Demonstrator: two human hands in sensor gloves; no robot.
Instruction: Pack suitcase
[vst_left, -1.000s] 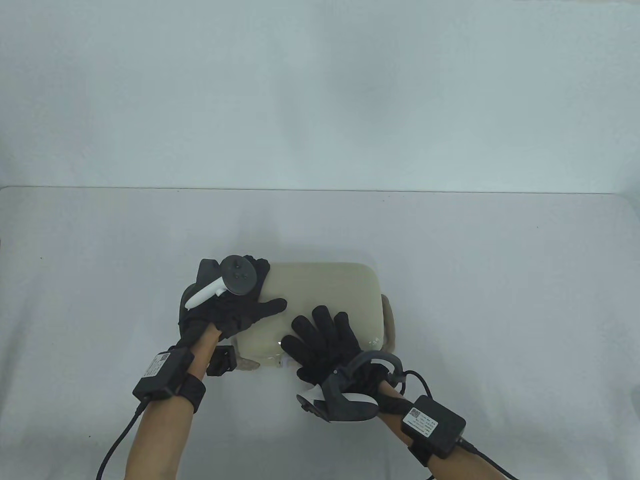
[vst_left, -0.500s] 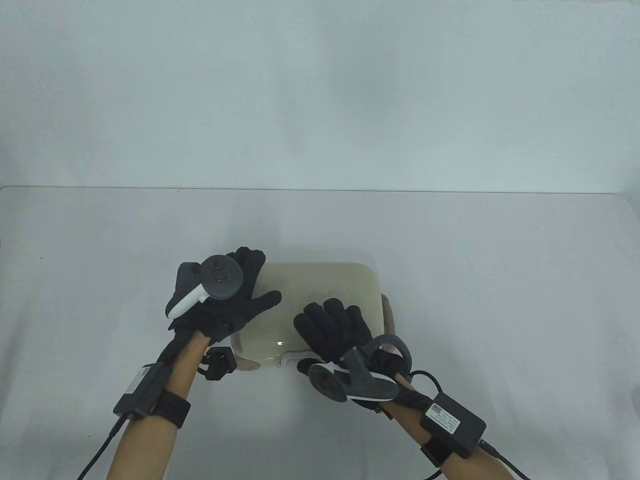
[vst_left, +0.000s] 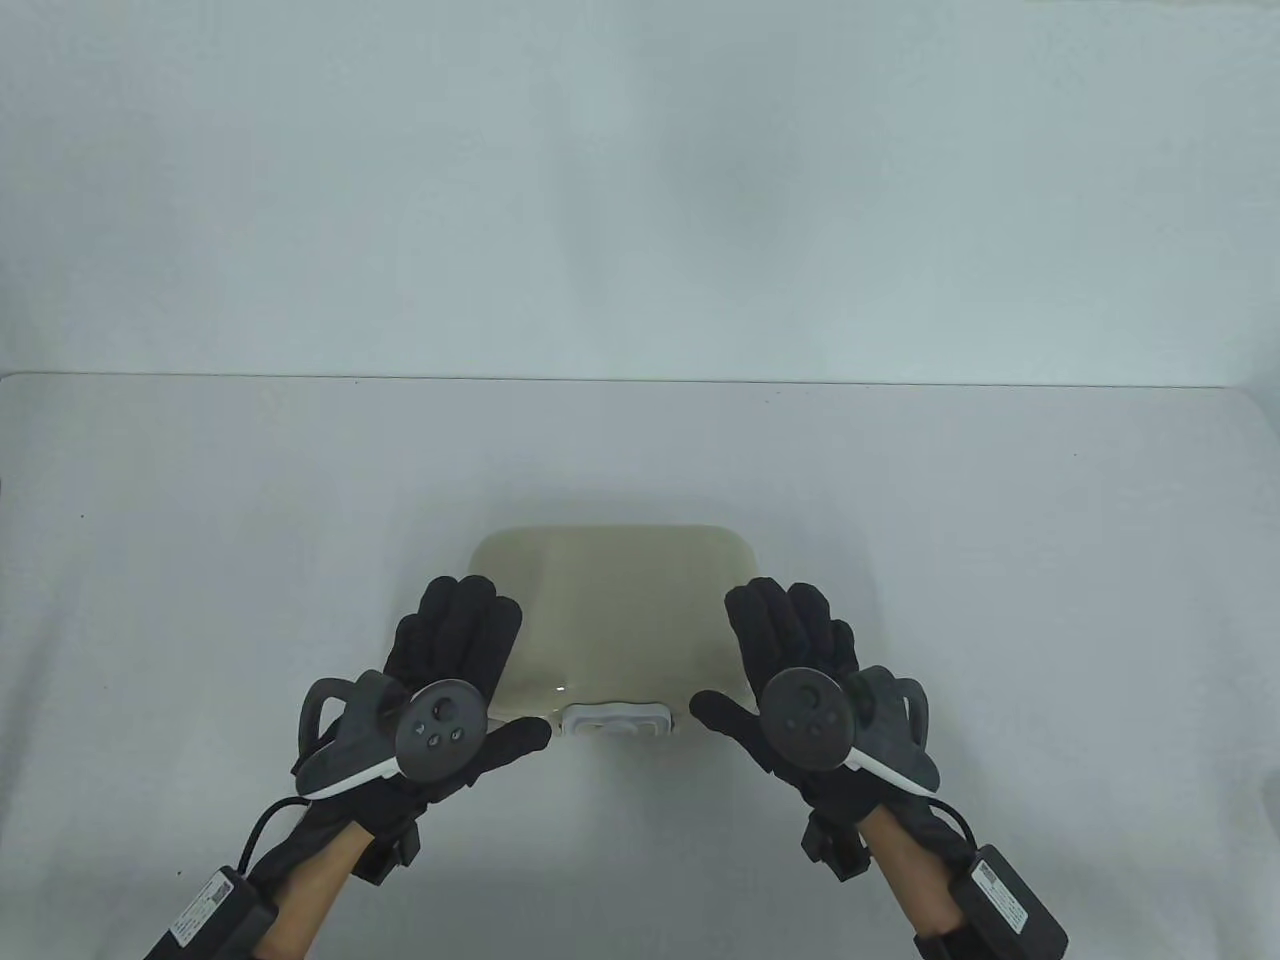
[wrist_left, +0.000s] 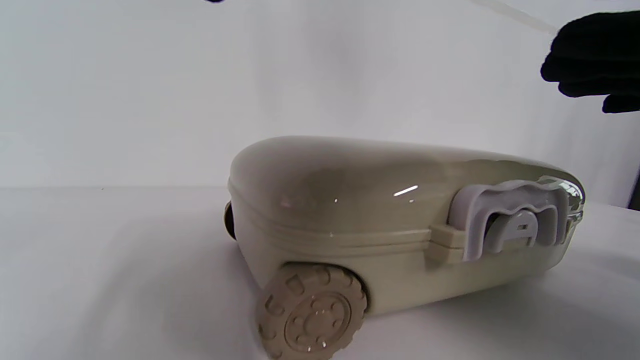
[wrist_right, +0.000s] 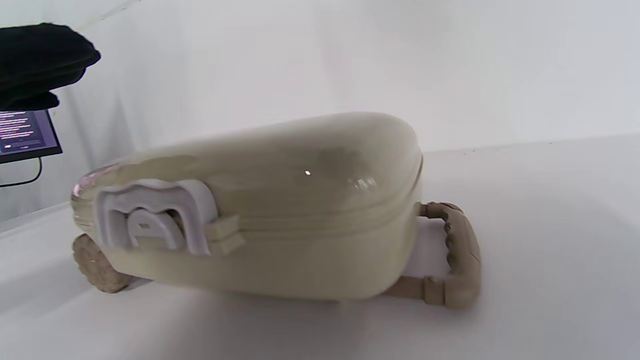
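Black sensor gloves cover the left hand (vst_left: 455, 650) and right hand (vst_left: 800, 650), each carrying 1 grey-and-white tracker.

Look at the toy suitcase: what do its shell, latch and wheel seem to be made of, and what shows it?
Suitcase shell: probably hard glossy plastic; sharp light glints, moulded seam.
Latch: likely smooth pale grey plastic, duller sheen.
Wheel: seemingly matte tan plastic or rubber; moulded treads, no shine. Which one cannot be told.

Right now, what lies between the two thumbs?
The suitcase's white latch, between left hand and right hand; neither thumb touches it, table view.
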